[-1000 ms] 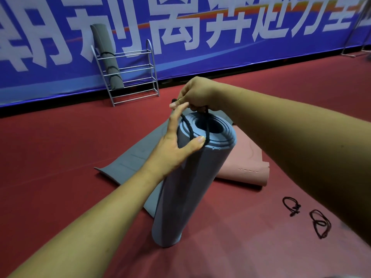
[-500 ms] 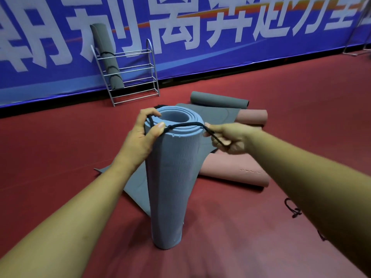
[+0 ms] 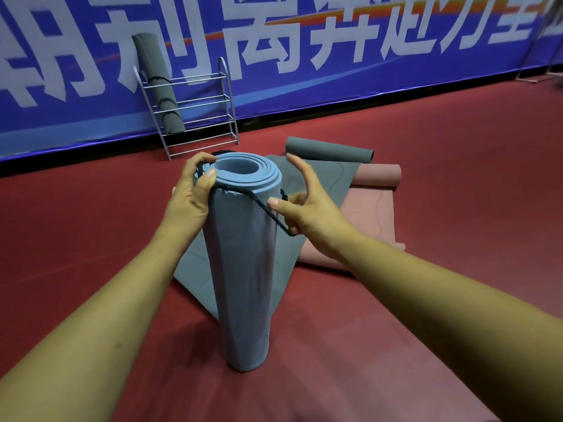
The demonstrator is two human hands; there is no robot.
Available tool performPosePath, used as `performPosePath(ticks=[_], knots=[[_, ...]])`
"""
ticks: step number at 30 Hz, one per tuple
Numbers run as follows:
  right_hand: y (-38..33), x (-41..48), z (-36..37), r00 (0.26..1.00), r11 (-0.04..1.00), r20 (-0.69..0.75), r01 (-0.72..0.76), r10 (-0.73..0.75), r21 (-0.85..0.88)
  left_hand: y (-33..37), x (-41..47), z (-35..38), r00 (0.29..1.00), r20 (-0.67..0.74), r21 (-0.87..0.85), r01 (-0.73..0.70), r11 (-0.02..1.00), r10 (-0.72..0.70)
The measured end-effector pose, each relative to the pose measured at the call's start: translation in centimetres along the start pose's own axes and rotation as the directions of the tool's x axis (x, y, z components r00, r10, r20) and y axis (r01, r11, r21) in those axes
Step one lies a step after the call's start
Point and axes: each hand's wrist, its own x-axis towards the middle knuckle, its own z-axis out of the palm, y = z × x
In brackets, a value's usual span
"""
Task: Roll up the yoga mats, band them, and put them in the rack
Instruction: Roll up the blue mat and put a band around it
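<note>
Currently blue mat (image 3: 243, 269) upright on floor (image 3: 441, 208), well apart from rack (image 3: 198, 99); left hand (image 3: 189, 202) pinches black band (image 3: 278, 223) against top rim, right hand (image 3: 307, 211) pinches it stretched down the side; risk: band slips off rim, roll loosens or tips.

Both forearms reach forward. The left hand (image 3: 193, 202) curls round a black elastic band (image 3: 254, 201); the right hand (image 3: 307, 211) hooks it with its thumb, fingers spread.
</note>
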Motion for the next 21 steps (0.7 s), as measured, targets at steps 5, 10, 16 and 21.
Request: performPosePath(ticks=[5, 10, 16, 21], knots=[[-0.7, 0.9, 0.7, 0.992, 0.925, 0.059, 0.126, -0.112, -0.357, 1.4, -1.0, 0.8, 0.999, 0.036, -0.054, -0.038, 0.998, 0.040], [-0.6, 1.5, 1.1, 0.992, 0.753, 0.006, 0.098, -0.125, -0.651, 1.3, -1.2, 1.3, 0.994, -0.083, 0.032, 0.078, 0.996, -0.075], [-1.3, 1.6, 1.3, 0.997, 0.723, 0.010, 0.063, -0.078, -0.688, 2.1, -0.6, 1.2, 0.981, -0.188, 0.272, 0.008, 0.962, 0.045], [-1.4, 1.3, 1.0, 0.997, 0.726, 0.001, 0.062, -0.083, -0.684, 3.0, -0.6, 1.1, 0.984, -0.136, 0.415, -0.046, 0.909, 0.112]])
